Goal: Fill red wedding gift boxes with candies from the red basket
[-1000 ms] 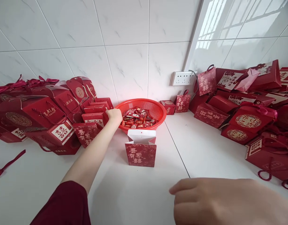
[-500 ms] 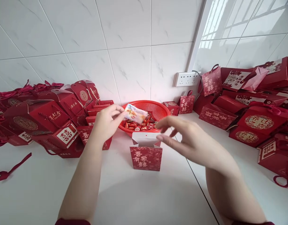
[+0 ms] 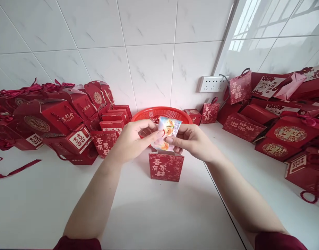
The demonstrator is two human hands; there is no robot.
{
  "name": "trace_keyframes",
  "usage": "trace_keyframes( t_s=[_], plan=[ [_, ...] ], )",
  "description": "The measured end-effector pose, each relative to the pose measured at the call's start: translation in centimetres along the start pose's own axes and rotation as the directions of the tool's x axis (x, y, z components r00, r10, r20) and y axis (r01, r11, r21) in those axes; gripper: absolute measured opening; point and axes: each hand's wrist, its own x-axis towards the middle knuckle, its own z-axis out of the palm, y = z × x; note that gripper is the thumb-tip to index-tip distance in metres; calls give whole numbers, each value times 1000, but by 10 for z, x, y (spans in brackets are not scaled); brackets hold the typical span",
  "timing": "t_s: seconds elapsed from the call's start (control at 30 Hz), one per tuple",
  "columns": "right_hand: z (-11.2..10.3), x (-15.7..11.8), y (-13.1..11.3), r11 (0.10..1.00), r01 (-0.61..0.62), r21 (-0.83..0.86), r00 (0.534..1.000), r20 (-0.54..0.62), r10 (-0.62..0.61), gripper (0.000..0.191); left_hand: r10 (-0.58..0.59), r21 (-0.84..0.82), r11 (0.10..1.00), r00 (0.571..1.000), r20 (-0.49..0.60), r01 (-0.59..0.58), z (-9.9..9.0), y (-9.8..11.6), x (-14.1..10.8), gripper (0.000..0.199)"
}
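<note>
Pastel packet (image 3: 167, 133) now in both hands' fingers (image 3: 159, 134)

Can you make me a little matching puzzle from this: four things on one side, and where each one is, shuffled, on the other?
1. Wrapped packet
2. Red basket
3. Socket strip
4. Loose ribbon

A. Fixed on the tiled wall
B. Between the left hand and right hand
C. Flat on the table, far left
D. Behind the upright gift bag

Pairs: 1-B, 2-D, 3-A, 4-C
</note>
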Motion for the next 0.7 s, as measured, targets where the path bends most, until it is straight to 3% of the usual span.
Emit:
trace_keyframes(
  t_s=[0.2, 0.43, 0.5, 0.57, 0.63, 0.67, 0.7],
  plan=[
    [7, -3, 2, 997, -5, 82, 1000, 15, 4, 25, -10, -51, 999, 999, 40, 12, -1, 5, -3, 22],
    [10, 0, 19, 977, 8, 214, 998, -66, 7, 22, -27, -5, 1000, 993, 117, 27, -7, 4, -2, 25],
    [12, 0, 21, 979, 30, 200, 996, -83, -14, 23, -38, -36, 998, 987, 158, 45, -5, 3, -1, 26],
    [14, 0, 21, 993, 89, 78, 987, -140, -77, 23, -37, 1, 999, 989, 141, 37, -2, 1, 0, 24],
    [15, -1, 20, 949, 209, -237, 927, -262, -269, 18, -17, 131, 991, 1000, -20, 20, 1, 0, 0, 20],
    [14, -1, 21, 850, 273, -451, 855, -290, -429, 13, -1, 192, 981, 993, -121, 25, 2, 0, 1, 20],
    [13, -1, 23, 681, 313, -662, 755, -261, -602, 6, 6, 217, 976, 981, -192, 37, 3, 0, 1, 23]
  ],
)
